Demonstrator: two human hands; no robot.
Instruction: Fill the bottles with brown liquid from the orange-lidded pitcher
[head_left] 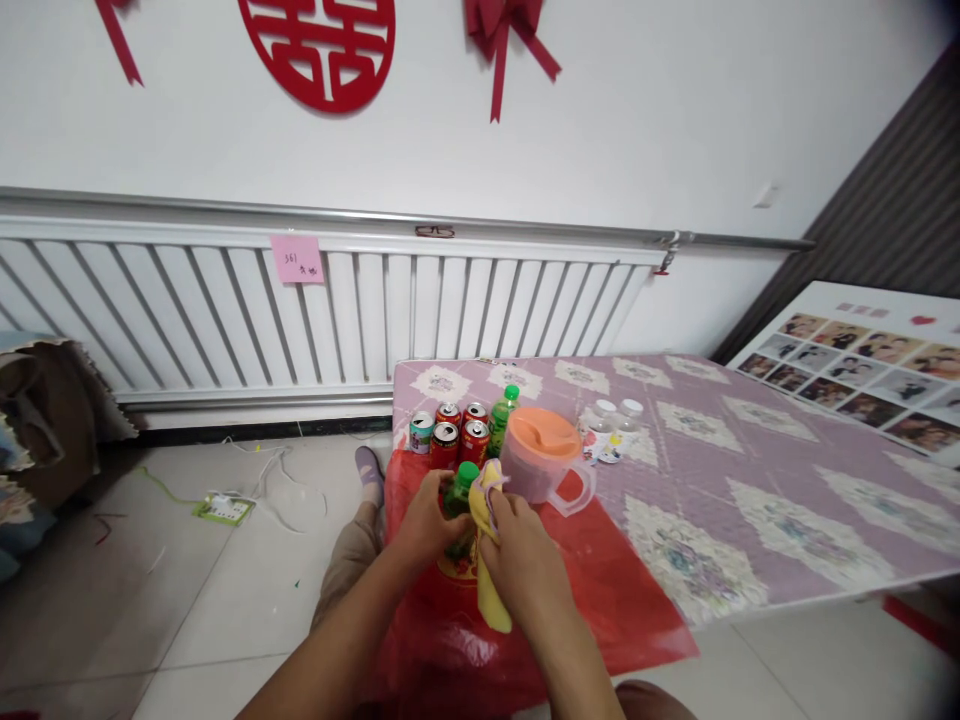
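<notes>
My left hand (429, 522) is wrapped round a green-capped bottle (466, 474) of green colour, at the near end of the table over red plastic sheeting (600, 590). Beside it, my right hand (519, 540) grips a yellow cloth (493, 595), whose top end lies close to the bottle. Part of the bottle is hidden by my fingers. Just beyond my hands stand several red cans (444, 444), a teal can (421, 433) and a second green bottle (503, 415). A clear pitcher (529, 465) with an orange lid is to the right of them.
Two small white-capped bottles (600, 430) stand right of the pitcher on the purple patterned tablecloth (697, 425). A white radiator (450, 310) runs behind the table. At the right leans a photo board (862, 360). A green power strip (223, 508) lies on the floor at left.
</notes>
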